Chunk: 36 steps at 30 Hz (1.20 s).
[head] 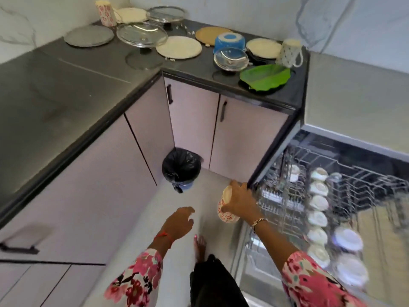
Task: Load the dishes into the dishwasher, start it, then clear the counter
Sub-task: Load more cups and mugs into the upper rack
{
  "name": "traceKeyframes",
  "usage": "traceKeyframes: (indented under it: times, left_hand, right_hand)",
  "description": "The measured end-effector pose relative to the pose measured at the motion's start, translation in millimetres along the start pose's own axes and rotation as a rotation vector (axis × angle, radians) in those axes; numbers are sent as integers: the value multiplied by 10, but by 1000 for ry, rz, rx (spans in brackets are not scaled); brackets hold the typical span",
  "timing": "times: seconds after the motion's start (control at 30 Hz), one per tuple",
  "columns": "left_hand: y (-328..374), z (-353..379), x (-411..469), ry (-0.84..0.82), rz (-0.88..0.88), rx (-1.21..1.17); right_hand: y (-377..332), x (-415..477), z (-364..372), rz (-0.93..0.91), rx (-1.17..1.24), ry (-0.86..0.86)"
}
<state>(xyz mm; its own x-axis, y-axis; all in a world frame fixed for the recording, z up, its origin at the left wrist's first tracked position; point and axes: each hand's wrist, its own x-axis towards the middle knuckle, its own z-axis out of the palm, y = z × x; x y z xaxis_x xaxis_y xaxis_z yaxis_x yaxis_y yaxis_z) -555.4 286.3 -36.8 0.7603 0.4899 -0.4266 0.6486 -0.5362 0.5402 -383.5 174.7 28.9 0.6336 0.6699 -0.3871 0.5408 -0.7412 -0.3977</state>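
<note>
Watching for a knock first: the floral cup (225,210) sits right at the near left corner of the pulled-out upper rack (276,196), and if it goes in at this tilt I judge it could clip the wire frame or the upturned cups (318,203) lined along that rack. Slip is the second risk: the cup is over bare floor, not yet over the rack, with a bare foot (200,244) just below, so a loose hold would likely mean breakage there. The open dishwasher door (254,275) juts low beside the legs, a likely shin-catcher. Free slots are hard to read, since the right side of the view is blurred. Right hand (240,201): wrapped over the cup's side, fingers curled round it, cup tilted with one pale end facing up and left; mouth or base I cannot tell. Left hand (179,222): holds nothing, fingers loosely bent, over the floor, near the cup but apart from it. More load waits on the tabletop (88,69): glass lids (141,35), pale plates (178,47), blue container (229,41), green leaf-shaped plate (264,78), spotted mug (288,53), second floral cup (105,12) at the back. I judge loading part done; starting and clearing not begun.
</note>
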Motion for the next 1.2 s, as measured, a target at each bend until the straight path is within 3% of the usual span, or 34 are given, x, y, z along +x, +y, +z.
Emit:
traceKeyframes:
  times: [0.3, 0.63, 0.9, 1.2]
  left_hand:
    - [566, 757, -610, -150, 68, 35]
    - [1484, 1411, -188, -235, 114, 15]
    - [2028, 1820, 205, -247, 22, -66]
    - [2036, 2061, 336, -234, -45, -153]
  right_hand:
    - [932, -1093, 140, 174, 156, 74]
    - [2041, -1157, -138, 233, 188, 204]
    - [2615, -654, -19, 149, 40, 114]
    - [2736, -282, 393, 87, -86, -101]
